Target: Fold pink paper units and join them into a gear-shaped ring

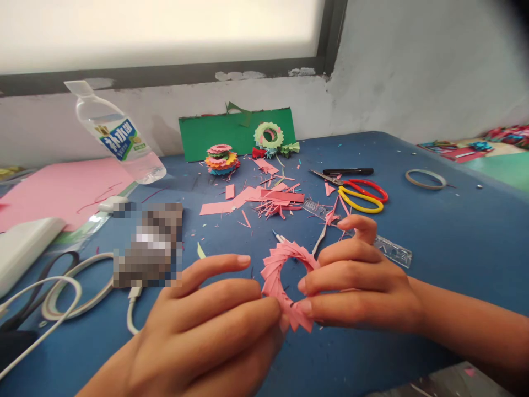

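Note:
A ring of folded pink paper [275, 267] with a toothed outer edge is held up between both hands above the blue table. My left hand [215, 325] pinches its lower left side, the index finger stretched out past the ring. On the right side, my right hand [359, 275] grips the ring with its fingertips, the index finger raised and bent. My thumbs are mostly hidden. Just behind the ring lie a pale pen-like tip [279, 237] and a thin knife-like tool [319, 241], both partly covered.
Pink paper scraps [248, 198] and scissors [359, 196] lie beyond my hands, with a black marker [347, 171]. Finished paper rings [221, 160] stand by a green card [206, 132]. A bottle [119, 132], tape roll [425, 179], clear ruler [392, 252] and white cable [131, 309] surround them.

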`<move>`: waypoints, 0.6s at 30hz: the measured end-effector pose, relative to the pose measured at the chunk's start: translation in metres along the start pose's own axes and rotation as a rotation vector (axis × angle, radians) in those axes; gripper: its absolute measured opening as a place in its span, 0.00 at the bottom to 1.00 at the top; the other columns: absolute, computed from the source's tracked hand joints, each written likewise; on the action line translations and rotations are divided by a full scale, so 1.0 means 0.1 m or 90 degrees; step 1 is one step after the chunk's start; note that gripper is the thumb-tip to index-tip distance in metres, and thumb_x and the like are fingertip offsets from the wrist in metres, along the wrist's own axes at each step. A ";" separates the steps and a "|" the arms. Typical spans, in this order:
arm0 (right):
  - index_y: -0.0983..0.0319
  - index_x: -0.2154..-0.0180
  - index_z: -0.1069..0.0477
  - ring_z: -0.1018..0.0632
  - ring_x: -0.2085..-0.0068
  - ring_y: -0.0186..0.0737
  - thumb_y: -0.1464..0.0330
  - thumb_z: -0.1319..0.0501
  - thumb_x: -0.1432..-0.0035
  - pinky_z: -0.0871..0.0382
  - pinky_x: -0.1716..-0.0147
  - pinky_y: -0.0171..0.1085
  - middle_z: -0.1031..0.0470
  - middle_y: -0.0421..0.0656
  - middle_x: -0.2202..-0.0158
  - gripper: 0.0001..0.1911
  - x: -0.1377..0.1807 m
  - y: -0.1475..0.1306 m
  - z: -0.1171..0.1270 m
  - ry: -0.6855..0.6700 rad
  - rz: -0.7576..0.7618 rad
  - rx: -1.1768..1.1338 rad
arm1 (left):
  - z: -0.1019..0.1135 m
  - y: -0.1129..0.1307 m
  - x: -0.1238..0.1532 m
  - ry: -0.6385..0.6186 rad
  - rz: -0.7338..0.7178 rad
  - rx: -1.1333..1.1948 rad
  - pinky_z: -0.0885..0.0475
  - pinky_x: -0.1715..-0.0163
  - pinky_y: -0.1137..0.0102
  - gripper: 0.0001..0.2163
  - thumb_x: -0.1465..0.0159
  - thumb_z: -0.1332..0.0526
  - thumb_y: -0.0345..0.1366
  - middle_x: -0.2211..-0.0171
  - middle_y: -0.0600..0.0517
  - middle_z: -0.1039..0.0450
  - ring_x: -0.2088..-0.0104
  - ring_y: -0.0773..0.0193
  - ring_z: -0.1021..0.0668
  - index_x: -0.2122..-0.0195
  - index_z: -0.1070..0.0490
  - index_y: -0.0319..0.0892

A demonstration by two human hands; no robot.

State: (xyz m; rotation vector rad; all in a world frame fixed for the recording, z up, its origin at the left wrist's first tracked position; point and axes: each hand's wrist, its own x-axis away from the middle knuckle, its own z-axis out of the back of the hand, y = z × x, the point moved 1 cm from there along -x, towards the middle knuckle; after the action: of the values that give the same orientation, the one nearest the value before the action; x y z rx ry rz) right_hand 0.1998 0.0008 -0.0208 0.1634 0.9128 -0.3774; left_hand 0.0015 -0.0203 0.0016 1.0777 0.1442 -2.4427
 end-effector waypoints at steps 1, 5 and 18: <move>0.56 0.72 0.31 0.27 0.68 0.26 0.69 0.49 0.35 0.50 0.45 0.33 0.24 0.28 0.71 0.14 0.00 -0.01 0.00 -0.001 0.001 0.001 | 0.00 -0.02 0.01 -0.006 -0.003 0.005 0.31 0.51 0.70 0.14 0.34 0.50 0.27 0.72 0.63 0.22 0.71 0.71 0.22 0.70 0.28 0.46; 0.56 0.67 0.31 0.27 0.67 0.28 0.63 0.43 0.40 0.48 0.46 0.36 0.25 0.30 0.71 0.06 0.00 0.01 0.00 0.034 -0.011 -0.008 | 0.00 -0.14 0.04 -0.070 -0.018 0.047 0.33 0.49 0.69 0.10 0.35 0.49 0.27 0.66 0.58 0.23 0.65 0.69 0.23 0.65 0.30 0.44; 0.63 0.65 0.30 0.28 0.66 0.33 0.70 0.45 0.42 0.35 0.66 0.34 0.28 0.41 0.68 0.06 0.01 0.56 0.00 -0.063 -0.363 -0.113 | -0.13 -0.20 -0.04 0.032 0.064 0.125 0.28 0.77 0.77 0.09 0.36 0.48 0.27 0.72 0.54 0.30 0.75 0.71 0.24 0.67 0.31 0.45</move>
State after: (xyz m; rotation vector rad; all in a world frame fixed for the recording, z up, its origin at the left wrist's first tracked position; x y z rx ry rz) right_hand 0.2214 0.0523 -0.0228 -0.2847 0.8809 -0.8213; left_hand 0.0032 0.0020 -0.0062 1.2001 -0.1348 -2.3779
